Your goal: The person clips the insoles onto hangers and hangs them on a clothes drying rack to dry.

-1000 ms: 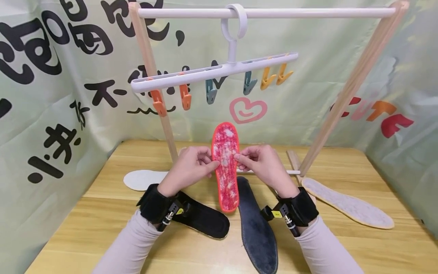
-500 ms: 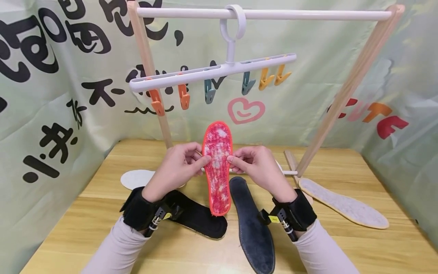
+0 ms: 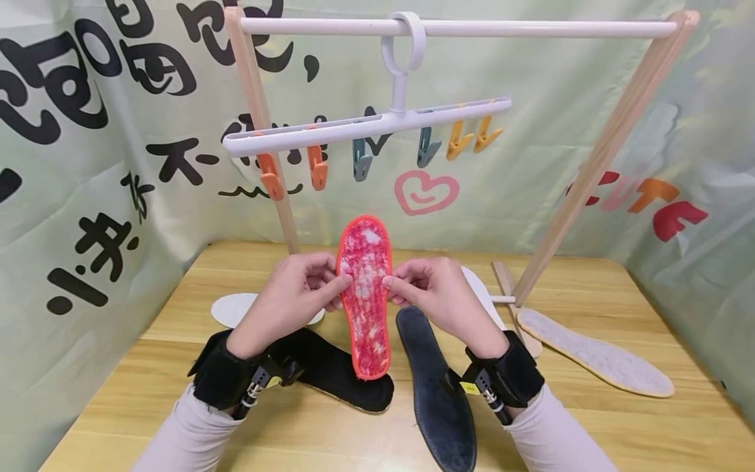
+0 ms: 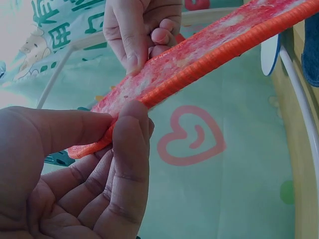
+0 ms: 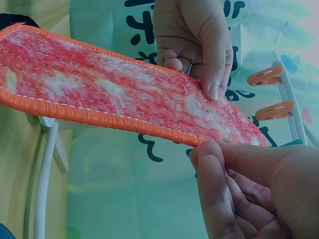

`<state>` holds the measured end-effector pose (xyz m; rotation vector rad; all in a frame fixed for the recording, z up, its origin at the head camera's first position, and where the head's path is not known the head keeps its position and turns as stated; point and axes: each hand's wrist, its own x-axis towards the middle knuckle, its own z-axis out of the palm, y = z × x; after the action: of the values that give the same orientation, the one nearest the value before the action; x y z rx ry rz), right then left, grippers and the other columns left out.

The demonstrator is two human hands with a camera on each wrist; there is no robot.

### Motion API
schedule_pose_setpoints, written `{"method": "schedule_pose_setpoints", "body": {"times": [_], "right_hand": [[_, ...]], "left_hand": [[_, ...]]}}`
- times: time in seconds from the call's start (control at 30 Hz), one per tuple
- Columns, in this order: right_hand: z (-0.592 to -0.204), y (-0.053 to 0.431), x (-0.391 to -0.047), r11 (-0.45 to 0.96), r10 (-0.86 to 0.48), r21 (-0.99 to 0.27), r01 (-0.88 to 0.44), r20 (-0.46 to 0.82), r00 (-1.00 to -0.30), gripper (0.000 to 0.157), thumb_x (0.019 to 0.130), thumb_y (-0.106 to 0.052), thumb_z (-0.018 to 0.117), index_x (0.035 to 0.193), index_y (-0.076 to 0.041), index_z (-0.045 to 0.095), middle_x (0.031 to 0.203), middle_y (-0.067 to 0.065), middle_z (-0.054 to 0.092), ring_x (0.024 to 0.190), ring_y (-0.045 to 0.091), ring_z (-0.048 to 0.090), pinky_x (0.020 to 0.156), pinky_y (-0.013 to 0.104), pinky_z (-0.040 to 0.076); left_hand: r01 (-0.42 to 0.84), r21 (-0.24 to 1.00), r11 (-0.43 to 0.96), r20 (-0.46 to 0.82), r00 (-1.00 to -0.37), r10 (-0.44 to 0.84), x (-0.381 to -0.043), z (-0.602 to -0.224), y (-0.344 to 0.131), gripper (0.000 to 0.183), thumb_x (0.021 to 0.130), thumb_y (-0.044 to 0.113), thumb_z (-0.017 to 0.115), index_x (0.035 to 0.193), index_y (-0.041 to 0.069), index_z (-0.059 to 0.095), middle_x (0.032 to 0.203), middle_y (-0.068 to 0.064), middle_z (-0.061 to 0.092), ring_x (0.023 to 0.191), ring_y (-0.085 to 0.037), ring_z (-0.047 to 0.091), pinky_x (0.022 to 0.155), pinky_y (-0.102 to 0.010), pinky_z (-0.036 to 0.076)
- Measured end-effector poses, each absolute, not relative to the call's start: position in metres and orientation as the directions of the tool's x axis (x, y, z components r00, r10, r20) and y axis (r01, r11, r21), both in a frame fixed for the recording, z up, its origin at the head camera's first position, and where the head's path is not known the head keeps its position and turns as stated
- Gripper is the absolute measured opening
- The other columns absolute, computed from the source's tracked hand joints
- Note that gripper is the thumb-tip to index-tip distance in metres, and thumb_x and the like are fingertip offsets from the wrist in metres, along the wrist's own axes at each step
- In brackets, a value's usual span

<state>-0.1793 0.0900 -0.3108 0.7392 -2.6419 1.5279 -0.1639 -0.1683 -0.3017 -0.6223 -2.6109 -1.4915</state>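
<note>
A red and white fuzzy insole [image 3: 367, 298] with an orange-red stitched edge is held up in front of the body, long side nearly vertical. My left hand [image 3: 295, 295] pinches its left edge between thumb and fingers; my right hand [image 3: 439, 288] pinches the right edge at about the same height. In the left wrist view the insole [image 4: 199, 59] slants up to the right, both thumbs lying on its fuzzy face. From the right wrist the insole [image 5: 114, 89] shows its stitched rows, and its lower end overlaps a black insole [image 3: 336, 373] in the head view.
A white hanger [image 3: 371, 124] with orange, teal and yellow clips hangs from the rack's bar [image 3: 531, 28]. On the wooden table [image 3: 147, 393] lie a dark grey insole [image 3: 439, 393], a light grey one [image 3: 596, 351], and white ones [image 3: 232, 308] partly behind the hands.
Both hands have carried the red insole to the left and slightly down, keeping their pinch on its edges. More of the white insole behind my right hand now shows. The hanger stays put.
</note>
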Motion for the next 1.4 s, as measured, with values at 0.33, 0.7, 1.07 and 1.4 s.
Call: {"method": "schedule_pose_setpoints", "body": {"times": [0.33,0.7,1.07,1.4], "right_hand": [[-0.305,0.083,-0.175,0.433,-0.411,-0.804,-0.408,0.227,-0.883,0.012,0.095,-0.02,0.083,0.099,-0.009,0.081,0.084,0.002,0.079,0.073,0.011,0.076,0.076,0.037,0.066],[-0.284,0.07,-0.174,0.502,-0.421,-0.724,-0.472,0.272,-0.865,0.021,0.096,-0.025,0.083,0.113,-0.011,0.08,0.094,-0.001,0.081,0.083,0.012,0.076,0.074,0.03,0.063],[-0.258,0.048,-0.173,0.449,-0.404,-0.741,-0.499,0.329,-0.854,0.038,0.098,-0.025,0.081,0.131,-0.009,0.072,0.114,0.002,0.08,0.105,0.015,0.076,0.097,0.038,0.064],[-0.243,0.028,-0.171,0.435,-0.441,-0.71,-0.554,0.368,-0.819,0.05,0.099,-0.028,0.081,0.144,-0.011,0.066,0.138,0.002,0.073,0.127,0.02,0.071,0.111,0.038,0.056]], "left_hand": [[0.36,0.807,0.468,0.229,-0.922,0.314,-0.158,-0.3,-0.178,0.013,0.101,0.018,0.077,0.096,0.006,0.072,0.082,-0.005,0.077,0.069,-0.016,0.075,0.068,-0.03,0.064],[0.384,0.787,0.483,0.287,-0.921,0.264,-0.154,-0.294,-0.193,0.013,0.102,0.017,0.076,0.099,0.005,0.071,0.084,-0.008,0.073,0.069,-0.017,0.073,0.065,-0.028,0.061],[0.375,0.774,0.51,0.32,-0.927,0.195,-0.152,-0.288,-0.21,0.016,0.103,0.017,0.075,0.108,0.002,0.073,0.088,-0.012,0.075,0.069,-0.013,0.074,0.065,-0.026,0.062],[0.365,0.772,0.521,0.324,-0.93,0.172,-0.15,-0.287,-0.219,0.019,0.102,0.018,0.075,0.111,0.001,0.073,0.091,-0.013,0.075,0.072,-0.014,0.078,0.067,-0.027,0.064]]}}
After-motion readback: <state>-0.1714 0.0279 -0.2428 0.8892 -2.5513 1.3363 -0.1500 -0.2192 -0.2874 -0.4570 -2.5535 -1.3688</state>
